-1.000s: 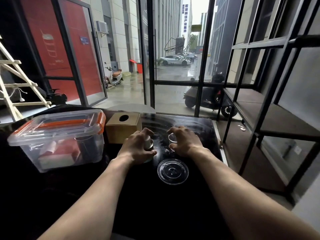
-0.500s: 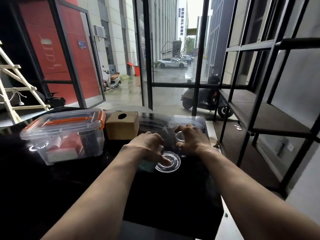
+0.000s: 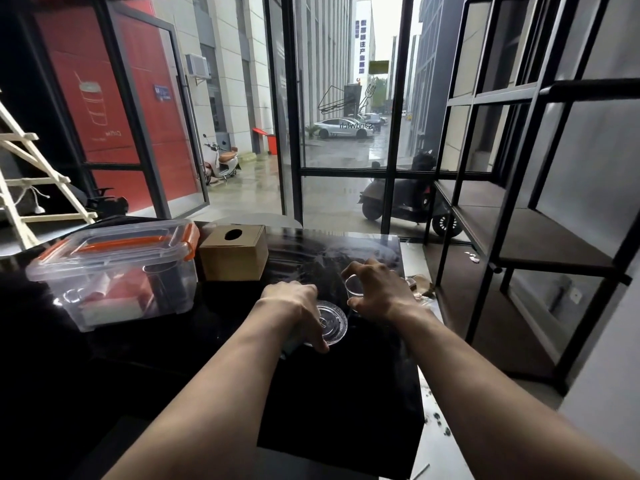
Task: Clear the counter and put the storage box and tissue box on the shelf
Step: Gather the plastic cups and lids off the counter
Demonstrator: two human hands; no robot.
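- Left hand [image 3: 294, 306] pinching clear plastic lid [image 3: 330, 323] on the black bench [image 3: 346, 393].
- Right hand [image 3: 381, 289] clasping small clear cup [image 3: 353, 287].
- Mirrored "Sandwich" lettering [image 3: 356, 125] legible on the glass.

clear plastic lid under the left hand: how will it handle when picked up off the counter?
Probably very light and somewhat flexible: the clear lid looks like thin moulded plastic. It lies flat on the glossy black counter, so it may slide rather than lift; the left hand seems to be pinching its near edge. Being flat, it is unlikely to roll or tip.
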